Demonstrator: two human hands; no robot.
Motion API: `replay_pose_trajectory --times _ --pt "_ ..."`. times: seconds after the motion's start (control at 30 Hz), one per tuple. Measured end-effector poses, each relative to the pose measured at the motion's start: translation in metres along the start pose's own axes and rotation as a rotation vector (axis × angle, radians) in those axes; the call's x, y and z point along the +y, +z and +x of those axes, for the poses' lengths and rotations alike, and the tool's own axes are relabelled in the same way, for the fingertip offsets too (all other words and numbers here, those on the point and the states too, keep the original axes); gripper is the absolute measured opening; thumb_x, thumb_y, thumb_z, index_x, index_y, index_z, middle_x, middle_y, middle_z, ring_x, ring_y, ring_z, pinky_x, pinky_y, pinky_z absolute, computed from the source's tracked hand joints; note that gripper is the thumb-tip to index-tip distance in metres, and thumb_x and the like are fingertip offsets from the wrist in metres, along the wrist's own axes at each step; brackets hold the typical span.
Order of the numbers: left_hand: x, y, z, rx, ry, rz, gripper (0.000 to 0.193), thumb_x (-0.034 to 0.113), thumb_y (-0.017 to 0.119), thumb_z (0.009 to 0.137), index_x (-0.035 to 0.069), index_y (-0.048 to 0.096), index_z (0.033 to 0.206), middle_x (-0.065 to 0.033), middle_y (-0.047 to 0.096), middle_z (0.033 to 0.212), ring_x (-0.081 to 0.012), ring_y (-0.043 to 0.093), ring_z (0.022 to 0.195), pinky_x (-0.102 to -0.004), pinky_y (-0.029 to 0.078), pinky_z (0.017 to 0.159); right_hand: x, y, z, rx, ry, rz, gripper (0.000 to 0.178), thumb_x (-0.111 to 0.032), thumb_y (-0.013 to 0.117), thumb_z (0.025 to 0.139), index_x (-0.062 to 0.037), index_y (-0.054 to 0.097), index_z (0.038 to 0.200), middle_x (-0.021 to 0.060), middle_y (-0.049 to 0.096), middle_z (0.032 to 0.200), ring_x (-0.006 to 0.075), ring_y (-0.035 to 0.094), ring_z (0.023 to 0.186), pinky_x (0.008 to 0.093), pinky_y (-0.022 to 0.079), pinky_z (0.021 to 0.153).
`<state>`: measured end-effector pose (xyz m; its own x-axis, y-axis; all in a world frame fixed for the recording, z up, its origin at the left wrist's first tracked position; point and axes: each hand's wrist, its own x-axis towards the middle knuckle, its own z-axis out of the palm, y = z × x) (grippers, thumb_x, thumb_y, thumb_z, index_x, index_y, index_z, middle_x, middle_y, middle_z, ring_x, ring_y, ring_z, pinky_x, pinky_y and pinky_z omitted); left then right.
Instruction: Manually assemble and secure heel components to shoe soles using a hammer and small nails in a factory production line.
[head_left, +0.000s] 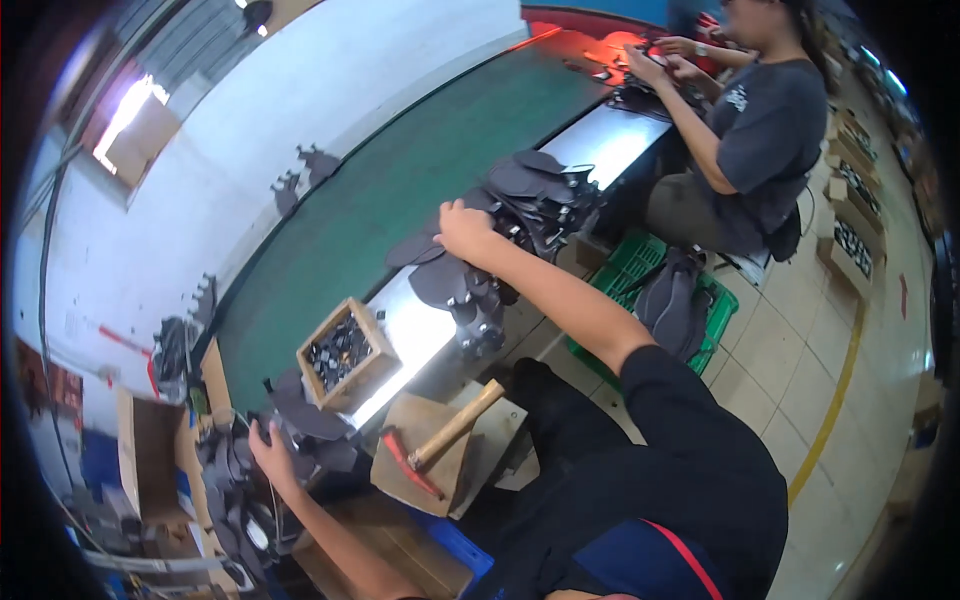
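Reaching over the steel bench edge [420,330], my right hand [464,229] presses curled fingers onto the pile of dark sandal soles [530,195]; they look light and floppy, best pinched at an edge. My left hand [270,452] spreads over another heap of soles [300,415] beside the wooden box [345,355].

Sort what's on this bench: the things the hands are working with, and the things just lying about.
In hand:
right hand on the dark sole pile
left hand on dark pieces at the bench's near end

Lying about:
hammer on a wooden block
wooden box of small parts
green crate on the floor
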<state>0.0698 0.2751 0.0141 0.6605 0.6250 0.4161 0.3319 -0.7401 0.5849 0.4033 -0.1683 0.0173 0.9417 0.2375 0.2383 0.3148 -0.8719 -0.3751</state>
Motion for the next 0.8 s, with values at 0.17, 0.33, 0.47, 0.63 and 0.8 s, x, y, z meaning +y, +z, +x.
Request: replay_pose_trajectory --times 0.17,0.33,0.47,0.63,0.8 --pt "0.103 0.011 -0.044 0.028 0.213 0.154 0.052 0.024 0.065 0.092 -0.003 0.052 0.135 -0.0232 0.047 0.143 -0.0368 0.041 0.136 -0.0446 0.029 0.114 0.001 0.0 0.036 -0.007 -0.169 -0.21 0.022 -0.018 0.073 0.077 -0.0028 0.067 0.091 0.0131 0.064 0.103 0.0306 0.07 0.095 0.041 0.059 0.07" --pt "0.234 -0.001 -0.074 0.038 0.466 0.068 0.057 0.019 0.072 0.086 -0.001 0.051 0.135 -0.0204 0.043 0.147 -0.0367 0.038 0.138 -0.0459 0.025 0.116 -0.095 -0.083 -0.027 0.621 -0.984 -0.078 0.013 -0.011 0.064 0.076 -0.008 0.06 0.089 0.0057 0.057 0.091 0.0219 0.061 0.088 0.0324 0.052 0.073" --pt "0.264 -0.003 -0.08 -0.117 0.49 -0.395 0.074 0.013 0.077 0.082 -0.001 0.039 0.143 -0.0186 0.047 0.143 -0.0312 0.045 0.133 -0.0397 0.035 0.111 -0.16 -0.14 -0.106 0.464 -1.514 0.225 0.022 -0.015 0.062 0.079 -0.0091 0.06 0.101 0.0054 0.055 0.091 0.022 0.061 0.087 0.0337 0.051 0.076" --pt "0.247 -0.047 -0.135 -0.215 0.063 -1.021 0.067 0.011 0.069 0.091 0.003 0.033 0.147 -0.0124 0.054 0.131 -0.0196 0.067 0.086 -0.0241 0.056 0.062 -0.152 -0.125 -0.172 0.173 -1.281 0.758 0.067 -0.02 0.075 0.083 -0.0061 0.045 0.142 0.0114 0.059 0.128 0.0319 0.061 0.112 0.0397 0.051 0.092" --pt "0.229 -0.04 -0.195 -0.13 -0.28 -1.025 0.046 0.021 0.06 0.099 0.007 0.041 0.139 -0.0112 0.055 0.124 -0.0189 0.067 0.084 -0.0275 0.059 0.057 -0.088 -0.021 -0.241 -0.388 -0.971 0.036 0.076 -0.055 0.064 0.086 -0.0059 0.043 0.14 0.0173 0.06 0.119 0.0356 0.065 0.101 0.0447 0.053 0.079"
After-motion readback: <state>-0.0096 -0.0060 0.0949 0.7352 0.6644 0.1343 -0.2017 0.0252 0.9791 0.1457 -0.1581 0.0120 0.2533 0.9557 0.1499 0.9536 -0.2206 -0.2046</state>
